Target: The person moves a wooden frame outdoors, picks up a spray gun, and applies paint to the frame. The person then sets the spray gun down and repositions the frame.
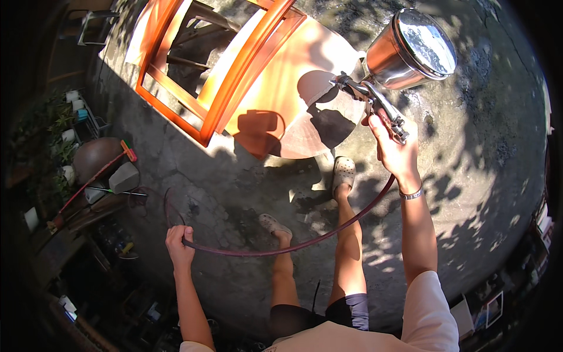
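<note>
My right hand [394,146] grips a chrome spray gun [369,97] with a large shiny metal cup [407,50], held up at the upper right. A dark red hose [293,246] hangs from below that hand and curves across to my left hand [180,246], which is closed around it at the lower left. Ahead stands an orange wooden chair [231,64] with an open-framed back and a broad seat [264,102]; part of the seat is in bright sun, and shadows of the gun and cup fall across it.
Concrete ground [469,176] is dappled with sun. Along the left edge are plants [58,146], a rounded brown object [94,158], grey blocks [123,176] and a red-headed long-handled tool [129,152]. Dim clutter lines the lower edges. My feet [343,173] stand near the chair.
</note>
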`<action>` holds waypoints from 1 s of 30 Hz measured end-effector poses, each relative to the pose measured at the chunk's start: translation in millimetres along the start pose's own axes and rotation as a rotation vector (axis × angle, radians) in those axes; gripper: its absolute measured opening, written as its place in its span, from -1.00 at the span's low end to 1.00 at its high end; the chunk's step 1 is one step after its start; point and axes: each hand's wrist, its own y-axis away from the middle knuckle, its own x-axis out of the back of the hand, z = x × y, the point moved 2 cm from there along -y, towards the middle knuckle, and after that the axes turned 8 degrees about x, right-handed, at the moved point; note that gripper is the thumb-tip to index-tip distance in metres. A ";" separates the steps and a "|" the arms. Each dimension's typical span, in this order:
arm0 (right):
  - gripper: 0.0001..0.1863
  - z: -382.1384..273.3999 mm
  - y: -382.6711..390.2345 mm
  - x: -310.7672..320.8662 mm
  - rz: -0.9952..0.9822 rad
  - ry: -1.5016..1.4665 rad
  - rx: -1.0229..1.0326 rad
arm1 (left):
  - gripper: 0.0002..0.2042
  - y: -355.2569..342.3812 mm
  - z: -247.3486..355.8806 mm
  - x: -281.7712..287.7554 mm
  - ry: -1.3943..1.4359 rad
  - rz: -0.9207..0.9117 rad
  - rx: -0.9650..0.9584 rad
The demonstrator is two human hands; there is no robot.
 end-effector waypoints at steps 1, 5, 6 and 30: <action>-0.82 2.6 -0.4 -1.2 0.005 0.019 0.046 | -0.66 -0.9 1.0 1.2 -0.007 0.000 0.002; -0.72 -2.3 -66.5 5.3 0.191 0.196 0.098 | -0.66 4.0 10.5 0.2 0.017 0.009 0.005; -0.67 -3.5 -86.0 10.6 0.246 0.303 0.118 | -0.65 5.5 11.3 -3.5 0.028 0.012 0.009; -0.88 15.1 104.7 -138.3 0.083 -0.009 0.059 | -0.66 94.2 -121.9 40.3 -0.058 0.105 0.045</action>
